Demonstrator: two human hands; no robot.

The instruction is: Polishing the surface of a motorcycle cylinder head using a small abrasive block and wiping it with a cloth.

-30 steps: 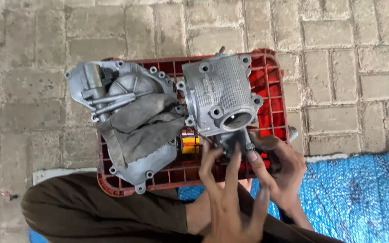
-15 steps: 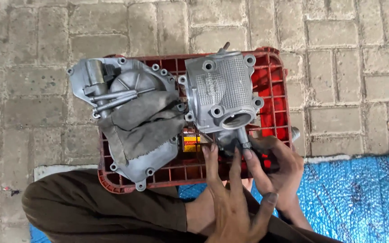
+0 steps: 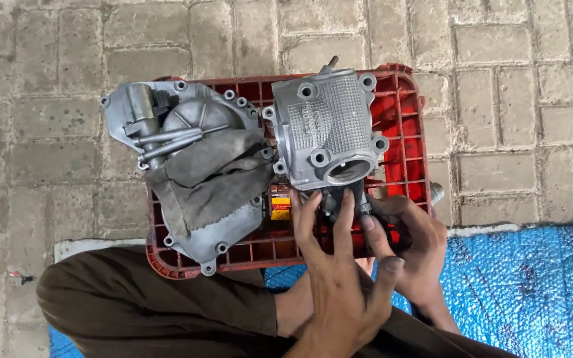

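A grey cast-metal engine cover (image 3: pixel 329 126) with a ribbed face and a round opening rests on a red plastic crate (image 3: pixel 402 106). My left hand (image 3: pixel 343 278) lies with its fingers spread against a small metal part (image 3: pixel 339 199) just below that opening. From the right, my right hand (image 3: pixel 409 242) has its fingers curled around the same spot; what it grips is hidden. A second, larger grey engine casing (image 3: pixel 167 122) lies on the crate's left side, half covered by a dirty grey rag (image 3: pixel 210 179).
The crate stands on a brick-paved floor (image 3: pixel 525 86). A blue tarp (image 3: pixel 532 292) covers the ground at lower right. My knee in brown trousers (image 3: pixel 147 305) sits just in front of the crate. A small yellow-and-red object (image 3: pixel 280 207) lies inside the crate.
My left hand has slid slightly up, its fingers now spread against the part below the opening. The right hand has stayed where it was.
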